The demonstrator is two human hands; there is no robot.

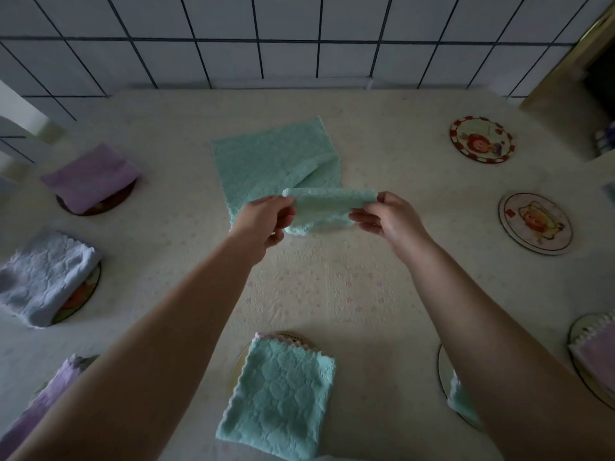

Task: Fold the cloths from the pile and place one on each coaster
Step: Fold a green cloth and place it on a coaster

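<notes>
Fingers: left hand (266, 221) and right hand (387, 217) pinch folded green cloth (324, 211)
Far-right coasters (481, 140): bare
Near coaster (293, 337): folded green cloth on it

A pale flower-printed cloth (332, 287) is covering the surface, which is sitting against a white tiled wall (286, 38) with dark grout lines.

No words, numbers or brand names can be read anywhere. The two uncovered coasters on the right carry only cartoon pictures: the far coaster (481, 139) has a round figure inside a red-and-white checked rim, and the near coaster (534, 223) has a small red square mark beside its drawing, too small to tell whether it holds characters. The cloths show no labels.
</notes>
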